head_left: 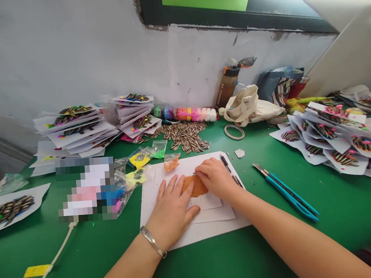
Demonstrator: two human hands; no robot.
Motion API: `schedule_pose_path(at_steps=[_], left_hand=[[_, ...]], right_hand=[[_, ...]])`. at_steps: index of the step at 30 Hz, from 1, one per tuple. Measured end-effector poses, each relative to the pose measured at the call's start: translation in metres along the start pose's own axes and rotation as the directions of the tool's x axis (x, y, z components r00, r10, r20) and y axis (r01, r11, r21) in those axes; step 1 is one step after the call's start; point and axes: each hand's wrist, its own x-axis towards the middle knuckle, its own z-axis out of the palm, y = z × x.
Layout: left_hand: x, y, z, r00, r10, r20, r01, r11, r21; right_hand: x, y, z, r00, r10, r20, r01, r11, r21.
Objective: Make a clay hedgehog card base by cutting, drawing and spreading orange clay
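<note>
A flat orange sheet of modelling clay (194, 188) lies on small white paper (209, 203), above a larger white sheet (150, 200). My left hand (173, 209) rests flat with fingers spread, its index finger on the clay's left side and its thumb on the paper. At the clay's upper right edge, my right hand (216, 177) is closed in a pinch. A small dark piece that looks like a sunflower seed shows at its fingertips, mostly hidden. Loose sunflower seeds (190, 136) are heaped behind the paper. Beside my right hand lies a black pen (225, 163).
A blue utility knife (287, 193) lies on the right with its blade out. Bagged clay (140, 159) and a tape roll (234, 131) are nearby. Seed-covered paper stacks stand left (77, 134) and right (337, 134). A white cable (58, 253) crosses the left.
</note>
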Motion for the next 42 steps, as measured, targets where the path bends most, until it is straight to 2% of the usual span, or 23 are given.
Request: schedule_pose_path(at_steps=[3,14,20,23,27,31,36,42], left_hand=[[0.0,0.0,0.001,1.0,0.0,-0.009,0.0,1.0,-0.007],[-0.002,-0.001,0.0,1.0,0.009,-0.019,-0.009,1.0,-0.013],[-0.002,-0.001,0.0,1.0,0.006,-0.026,-0.007,1.0,-0.024],[-0.002,-0.001,-0.001,1.0,0.006,-0.029,-0.007,1.0,-0.031],[-0.002,0.0,-0.001,1.0,-0.001,-0.024,0.001,0.999,-0.034],[-0.002,0.0,0.001,1.0,0.002,-0.031,-0.003,0.999,-0.034],[-0.002,-0.001,0.002,0.999,0.002,-0.035,-0.003,1.0,-0.025],[-0.002,-0.001,0.003,0.999,0.0,-0.04,-0.001,1.0,-0.025]], right_hand=[[0.0,-0.002,0.0,1.0,-0.026,0.014,0.026,1.0,-0.008],[-0.002,0.005,-0.002,1.0,0.012,-0.027,-0.013,0.999,-0.037],[-0.016,0.015,-0.013,0.999,0.031,-0.022,-0.032,0.999,-0.039],[-0.025,0.015,-0.016,1.0,0.024,0.0,-0.024,0.999,-0.044],[-0.03,0.012,-0.016,0.998,0.061,-0.035,-0.064,0.992,-0.106],[-0.03,0.007,-0.014,1.0,0.029,-0.007,-0.03,0.994,-0.108],[-0.026,0.006,-0.011,0.996,0.075,-0.056,-0.081,0.991,-0.107],[-0.022,0.004,-0.008,0.997,0.06,-0.046,-0.064,0.994,-0.093]])
